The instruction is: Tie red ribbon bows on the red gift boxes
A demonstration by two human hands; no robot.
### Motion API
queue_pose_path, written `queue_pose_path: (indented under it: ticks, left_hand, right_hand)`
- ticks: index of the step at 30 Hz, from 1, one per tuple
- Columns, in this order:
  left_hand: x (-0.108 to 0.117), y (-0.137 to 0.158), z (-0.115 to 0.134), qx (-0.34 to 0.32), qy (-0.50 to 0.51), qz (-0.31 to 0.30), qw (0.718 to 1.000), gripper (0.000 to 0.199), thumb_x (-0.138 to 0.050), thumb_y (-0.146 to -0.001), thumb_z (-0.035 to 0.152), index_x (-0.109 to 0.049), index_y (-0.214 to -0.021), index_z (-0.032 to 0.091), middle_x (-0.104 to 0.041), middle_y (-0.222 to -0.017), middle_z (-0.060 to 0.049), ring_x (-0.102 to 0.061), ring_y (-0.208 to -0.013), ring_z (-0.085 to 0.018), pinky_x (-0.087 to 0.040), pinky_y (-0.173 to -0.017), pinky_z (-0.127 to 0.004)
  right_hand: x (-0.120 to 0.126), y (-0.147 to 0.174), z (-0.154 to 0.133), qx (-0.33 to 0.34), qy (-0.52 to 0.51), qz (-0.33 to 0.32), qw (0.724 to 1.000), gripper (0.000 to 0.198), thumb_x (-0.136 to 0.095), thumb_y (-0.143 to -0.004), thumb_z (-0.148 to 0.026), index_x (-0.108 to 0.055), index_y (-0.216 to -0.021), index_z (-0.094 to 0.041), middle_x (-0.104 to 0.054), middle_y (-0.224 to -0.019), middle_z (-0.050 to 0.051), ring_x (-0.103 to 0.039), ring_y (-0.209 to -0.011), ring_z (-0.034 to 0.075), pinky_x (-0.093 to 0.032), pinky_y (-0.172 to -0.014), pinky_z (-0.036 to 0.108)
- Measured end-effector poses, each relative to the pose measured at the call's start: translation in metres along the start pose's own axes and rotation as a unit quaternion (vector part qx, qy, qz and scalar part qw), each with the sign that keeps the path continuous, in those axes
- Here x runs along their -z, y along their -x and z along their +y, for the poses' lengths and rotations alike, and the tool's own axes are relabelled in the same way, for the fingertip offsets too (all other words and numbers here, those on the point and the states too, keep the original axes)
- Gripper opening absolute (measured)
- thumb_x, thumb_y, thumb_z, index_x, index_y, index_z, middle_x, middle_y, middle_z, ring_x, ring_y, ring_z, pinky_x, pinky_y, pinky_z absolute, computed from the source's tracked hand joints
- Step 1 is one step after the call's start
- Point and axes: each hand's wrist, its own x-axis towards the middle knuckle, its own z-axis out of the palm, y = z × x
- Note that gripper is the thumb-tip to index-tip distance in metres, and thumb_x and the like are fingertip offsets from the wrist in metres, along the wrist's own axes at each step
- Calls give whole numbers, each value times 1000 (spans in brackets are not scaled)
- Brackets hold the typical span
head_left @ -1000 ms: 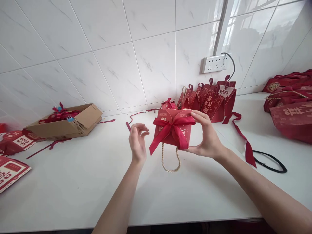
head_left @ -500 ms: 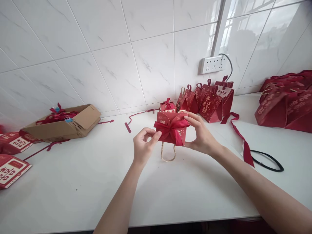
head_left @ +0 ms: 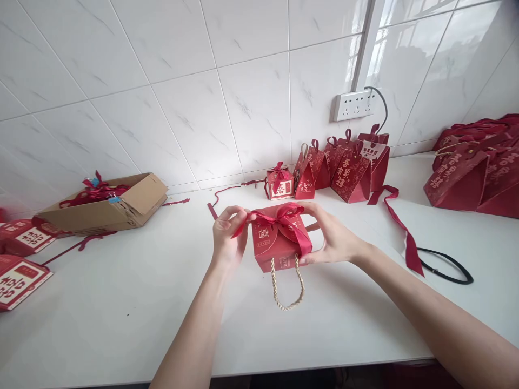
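A red gift box (head_left: 265, 249) with gold lettering is held over the white table, its front tilted toward me. Across its top runs a red ribbon (head_left: 279, 217) tied in a bow, one tail hanging down the right side. A twisted gold cord handle (head_left: 288, 308) dangles from the front face. My left hand (head_left: 230, 232) pinches the left end of the ribbon, pulled out from the bow. Around the right side of the box wraps my right hand (head_left: 334, 235), thumb low near the cord and fingers at the top by the ribbon.
Several red pointed boxes (head_left: 351, 175) and a small box (head_left: 280, 183) stand along the wall. At left are a cardboard box (head_left: 101, 213) of ribbons and red boxes (head_left: 24, 281). A loose ribbon (head_left: 399, 224) and a black loop (head_left: 450, 278) lie right; more red boxes (head_left: 470, 173) beyond.
The gift box has come lower and tipped, so its front and cord show more. My left hand has moved left, drawing the ribbon end out; my right hand still holds the box.
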Motion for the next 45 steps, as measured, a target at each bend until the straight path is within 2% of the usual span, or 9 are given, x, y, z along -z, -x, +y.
queue_pose_path:
  ticks: [9, 13, 18, 25, 29, 32, 35, 39, 45]
  left_hand:
    - [5, 5, -3, -35, -103, -78, 991, 19, -76, -60, 29, -60, -63, 19, -55, -57, 2, -50, -52, -10, -39, -53, -25]
    - [5, 4, -7, -64, -131, -28, 989, 15, -67, -62, 30, -58, -60, 17, -45, -54, 2, -44, -53, -10, -37, -55, -25]
    - [5, 3, -11, -93, -160, -16, 983, 34, -57, -73, 50, -53, -63, 18, -40, -59, 2, -40, -57, -11, -36, -57, -25]
    - [4, 3, -30, -23, -387, -30, 922, 45, -60, -76, 48, -31, -57, 20, -28, -54, 6, -28, -50, -8, -27, -49, -22]
    - [4, 5, -40, -61, -417, -49, 906, 42, -56, -81, 45, -29, -59, 20, -28, -55, 6, -28, -51, -8, -28, -49, -21]
    - [3, 9, -42, -95, -431, -55, 896, 40, -54, -82, 42, -30, -59, 20, -31, -56, 6, -31, -52, -9, -31, -51, -21]
    - [3, 11, -41, -114, -437, -58, 890, 36, -53, -84, 40, -34, -60, 20, -36, -57, 5, -36, -54, -9, -34, -54, -22]
    - [4, 13, -40, -114, -439, -52, 890, 33, -50, -85, 38, -36, -61, 20, -39, -58, 4, -41, -57, -10, -33, -52, -21]
    - [5, 13, -39, -105, -435, -49, 893, 31, -50, -85, 35, -35, -62, 20, -38, -59, 3, -38, -57, -10, -29, -49, -21]
  right_hand:
    - [-4, -1, 9, 34, 60, 113, 991, 95, -79, -61, -47, -22, -137, -36, -35, -134, 14, -41, -124, 33, -55, -82, 54]
    - [-3, -2, 7, 63, 83, 166, 981, 94, -80, -62, -43, -22, -137, -36, -32, -136, 13, -35, -129, 34, -53, -86, 56]
    - [-4, -3, 4, 85, 85, 97, 988, 84, -74, -72, -37, -21, -138, -37, -32, -139, 13, -33, -132, 31, -51, -91, 54]
    - [-7, 0, 14, -40, 7, -24, 999, 86, -69, -74, -28, -18, -143, -34, -22, -147, 12, -27, -137, 29, -49, -96, 48]
    - [5, -2, 10, -123, -164, -98, 974, 100, -78, -63, -42, -19, -144, -32, -30, -145, 12, -31, -135, 31, -47, -97, 45]
    - [7, -6, 3, -184, -297, -50, 936, 67, -61, -73, -62, -44, -127, -26, -47, -131, 10, -49, -121, 27, -51, -90, 43]
    - [0, -10, -1, -268, -306, 55, 912, 44, -52, -81, -62, -55, -95, -20, -60, -108, 8, -61, -95, 22, -54, -79, 40]
    - [-8, -12, -1, -332, -290, 110, 891, 37, -65, -75, -53, -52, -80, -19, -65, -80, 3, -63, -73, 17, -52, -73, 36]
    - [-6, -12, -4, -339, -269, 136, 891, 37, -67, -73, -52, -53, -80, -18, -62, -81, 2, -61, -73, 16, -51, -69, 32]
